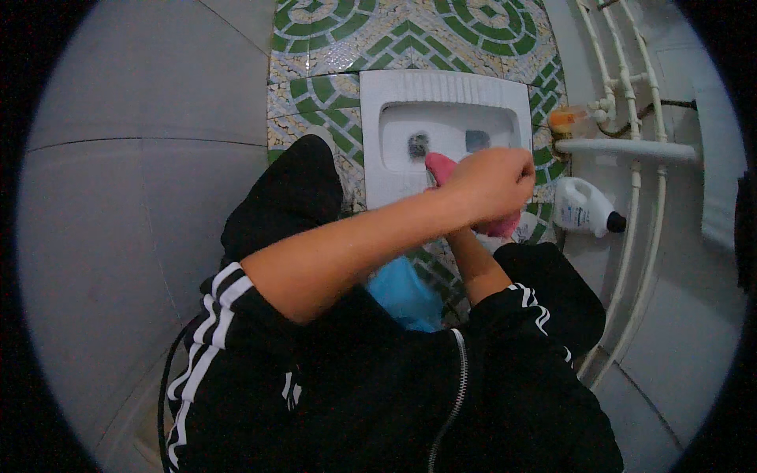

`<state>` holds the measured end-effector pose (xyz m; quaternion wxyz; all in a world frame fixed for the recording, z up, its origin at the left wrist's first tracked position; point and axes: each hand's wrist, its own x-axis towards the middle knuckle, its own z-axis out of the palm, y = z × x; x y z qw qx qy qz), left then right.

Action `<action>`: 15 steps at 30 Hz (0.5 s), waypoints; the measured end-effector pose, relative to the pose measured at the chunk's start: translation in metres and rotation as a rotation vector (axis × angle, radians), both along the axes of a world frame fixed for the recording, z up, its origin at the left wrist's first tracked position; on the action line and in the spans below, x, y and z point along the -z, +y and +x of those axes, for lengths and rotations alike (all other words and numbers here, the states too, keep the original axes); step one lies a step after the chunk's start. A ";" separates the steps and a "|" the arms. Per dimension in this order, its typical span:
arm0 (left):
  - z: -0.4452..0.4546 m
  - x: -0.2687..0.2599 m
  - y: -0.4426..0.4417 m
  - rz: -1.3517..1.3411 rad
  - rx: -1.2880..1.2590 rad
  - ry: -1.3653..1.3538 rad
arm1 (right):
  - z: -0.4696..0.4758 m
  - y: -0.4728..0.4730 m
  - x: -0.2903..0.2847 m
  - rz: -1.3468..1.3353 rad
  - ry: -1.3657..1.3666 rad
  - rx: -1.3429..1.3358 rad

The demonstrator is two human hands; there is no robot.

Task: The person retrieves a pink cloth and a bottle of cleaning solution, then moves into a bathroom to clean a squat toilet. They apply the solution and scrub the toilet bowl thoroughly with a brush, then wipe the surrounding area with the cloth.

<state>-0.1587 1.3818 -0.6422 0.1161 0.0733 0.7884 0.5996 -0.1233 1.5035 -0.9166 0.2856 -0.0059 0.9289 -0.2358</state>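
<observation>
My left arm crosses in front of me to the right, over the white squat toilet. My left hand is bare and its fingers are curled in. Whether it grips anything cannot be seen. Below and behind it is a pink item, perhaps a rubber glove, which shows on both sides of my left forearm. My right forearm reaches up under the left one, and the right hand itself is hidden there, close to the pink item. Between my knees is a blurred blue object, its kind unclear.
A white jug-shaped bottle with a black cap lies by the right wall. Behind it, an orange container stands near a white horizontal bar and cream pipes. Grey tiled wall rises at left; green mosaic-patterned tiles cover the floor.
</observation>
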 end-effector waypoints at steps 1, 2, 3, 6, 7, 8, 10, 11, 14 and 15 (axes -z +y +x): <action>0.002 -0.001 0.002 -0.005 0.025 -0.031 | -0.009 0.001 0.001 -0.014 -0.052 0.092; 0.003 -0.001 0.004 -0.014 0.022 -0.019 | -0.013 0.002 0.002 -0.025 -0.068 0.135; 0.003 0.001 0.006 -0.023 0.017 -0.008 | -0.007 0.001 0.002 -0.025 -0.065 0.181; 0.002 0.003 0.006 -0.016 0.015 -0.035 | 0.028 0.000 0.005 0.001 -0.028 0.220; 0.000 -0.002 0.004 -0.008 0.022 -0.055 | 0.035 -0.001 0.004 0.007 -0.013 0.229; 0.000 -0.008 0.004 -0.069 -0.004 -0.051 | 0.035 -0.002 0.006 0.008 -0.017 0.226; -0.002 -0.011 0.007 -0.063 -0.007 -0.044 | 0.023 -0.003 0.008 0.001 -0.035 0.225; -0.003 -0.011 0.009 -0.060 -0.003 -0.040 | 0.005 -0.003 0.011 -0.012 -0.066 0.222; -0.004 -0.011 0.010 0.005 0.006 -0.054 | -0.024 -0.003 0.014 -0.036 -0.128 0.248; -0.005 -0.011 0.010 0.006 0.005 -0.047 | -0.026 -0.001 0.016 -0.034 -0.133 0.242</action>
